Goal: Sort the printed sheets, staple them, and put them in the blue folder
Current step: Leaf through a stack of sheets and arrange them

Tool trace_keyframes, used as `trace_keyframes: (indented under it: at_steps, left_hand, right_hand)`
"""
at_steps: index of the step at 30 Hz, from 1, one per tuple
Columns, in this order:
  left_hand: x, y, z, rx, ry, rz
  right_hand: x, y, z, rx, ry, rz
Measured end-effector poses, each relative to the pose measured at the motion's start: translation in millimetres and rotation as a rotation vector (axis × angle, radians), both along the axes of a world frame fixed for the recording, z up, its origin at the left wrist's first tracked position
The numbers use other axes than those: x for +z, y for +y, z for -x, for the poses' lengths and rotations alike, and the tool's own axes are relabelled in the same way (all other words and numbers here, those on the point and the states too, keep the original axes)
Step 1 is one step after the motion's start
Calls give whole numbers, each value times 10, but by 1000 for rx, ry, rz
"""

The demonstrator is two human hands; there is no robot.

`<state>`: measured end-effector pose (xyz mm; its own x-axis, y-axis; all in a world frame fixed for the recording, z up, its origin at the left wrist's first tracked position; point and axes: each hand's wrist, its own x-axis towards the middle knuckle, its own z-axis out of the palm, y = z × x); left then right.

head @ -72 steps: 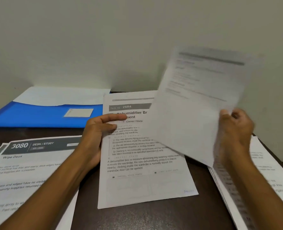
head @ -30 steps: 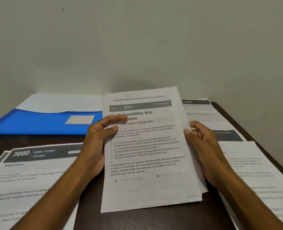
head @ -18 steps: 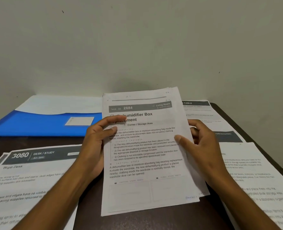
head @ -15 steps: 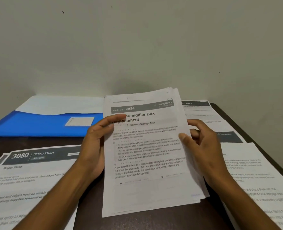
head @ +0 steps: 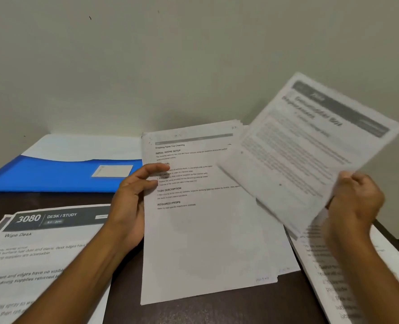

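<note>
Sheets (head: 208, 230) stand in a stack at the middle of the dark desk (head: 217, 309), tilted up toward me. My left hand (head: 133, 202) grips the stack's left edge, thumb curled over the front of the top page. My right hand (head: 355, 202) pinches one loose page (head: 310, 148) by its lower corner, fingers (head: 348, 176) curled round it, the page lifted off to the right and blurred. The blue folder (head: 53, 176) lies at the back left, touching the wall, with white paper (head: 81, 146) showing in it above the blue flap. More printed piles lie on the desk left (head: 30, 253) and right (head: 334, 277).
</note>
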<state>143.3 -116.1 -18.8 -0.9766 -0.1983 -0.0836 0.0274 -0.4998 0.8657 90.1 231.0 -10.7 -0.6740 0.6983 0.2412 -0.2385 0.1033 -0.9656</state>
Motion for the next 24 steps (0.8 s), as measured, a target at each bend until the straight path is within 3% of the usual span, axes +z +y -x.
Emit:
trace_keyframes:
  at_steps: [5,10,18,24]
  left_hand:
    - [13,0,-4,-34,20,-23]
    - [-8,-33,9,-44,-4,-87]
    - [-1,-30,3,-60,1,-99]
    - [2,-19,5,-83,15,-61]
  right_hand:
    - [38,257,54,-183,70,205]
    - [120,298,35,-202,31,124]
    - [113,46,-48,220,123,-13]
    - [61,-177,-116,484,-80,-119]
